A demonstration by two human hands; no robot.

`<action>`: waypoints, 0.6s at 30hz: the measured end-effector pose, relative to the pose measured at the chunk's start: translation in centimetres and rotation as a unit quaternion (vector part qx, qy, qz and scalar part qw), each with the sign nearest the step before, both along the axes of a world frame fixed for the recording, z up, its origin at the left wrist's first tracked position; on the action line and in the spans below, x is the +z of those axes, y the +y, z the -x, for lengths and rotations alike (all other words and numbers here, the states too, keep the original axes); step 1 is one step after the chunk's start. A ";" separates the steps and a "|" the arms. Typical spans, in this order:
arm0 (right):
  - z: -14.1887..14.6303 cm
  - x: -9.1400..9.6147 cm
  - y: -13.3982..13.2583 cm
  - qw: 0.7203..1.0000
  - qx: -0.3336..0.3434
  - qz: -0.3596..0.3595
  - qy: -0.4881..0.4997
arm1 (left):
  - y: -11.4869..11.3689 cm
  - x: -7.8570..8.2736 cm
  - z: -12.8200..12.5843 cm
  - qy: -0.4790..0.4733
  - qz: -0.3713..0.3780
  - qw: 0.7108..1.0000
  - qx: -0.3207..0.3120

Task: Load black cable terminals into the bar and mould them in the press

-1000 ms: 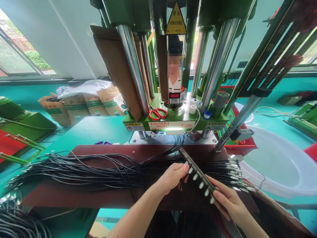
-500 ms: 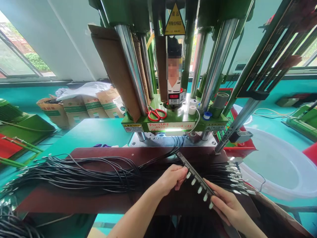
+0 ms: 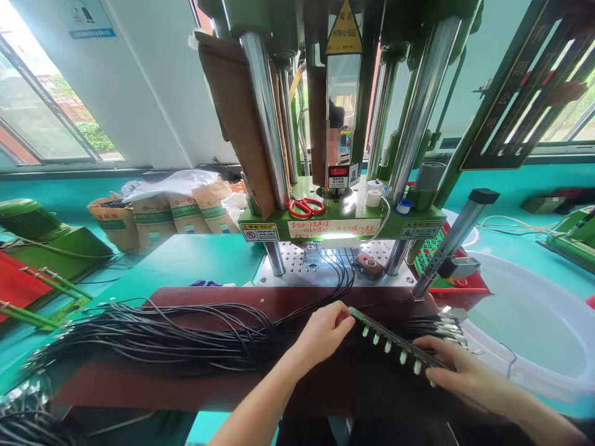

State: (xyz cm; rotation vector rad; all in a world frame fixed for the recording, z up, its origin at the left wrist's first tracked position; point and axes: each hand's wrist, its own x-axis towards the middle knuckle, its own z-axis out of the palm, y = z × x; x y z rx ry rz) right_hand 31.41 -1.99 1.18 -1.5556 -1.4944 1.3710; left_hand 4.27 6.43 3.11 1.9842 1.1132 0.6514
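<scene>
A long dark bar (image 3: 393, 342) set with several small metal connectors lies across the dark red work board (image 3: 195, 384), tilted down to the right. My left hand (image 3: 323, 332) pinches its near-left end with closed fingers. My right hand (image 3: 465, 368) grips its right end, fingers curled over it. Black wires run from the bar back under the green press (image 3: 334, 226). A thick bundle of black cables (image 3: 153, 334) lies on the board to the left of my left hand.
The press's steel columns (image 3: 264, 99) rise just behind the board. Red scissors (image 3: 307, 206) and tape rolls (image 3: 373, 197) sit on its green deck. A large white tub (image 3: 525, 310) stands at right. Paper sacks (image 3: 153, 217) line the wall at left.
The bar has turned from a steep diagonal to a flatter lie, and both hands moved with it. My right hand shifted right and up. The view tilted upward.
</scene>
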 end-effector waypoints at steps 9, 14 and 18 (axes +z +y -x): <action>1.7 4.5 11.8 0.935 0.237 -0.116 -0.238 | 2.0 -0.4 2.7 0.010 -0.118 0.988 0.101; 3.7 1.9 15.3 0.903 0.259 -0.204 -0.274 | 3.1 -2.2 3.3 0.061 -0.169 0.974 0.134; 4.1 0.0 15.9 0.896 0.247 -0.225 -0.291 | 3.7 -3.4 3.1 0.071 -0.157 0.976 0.135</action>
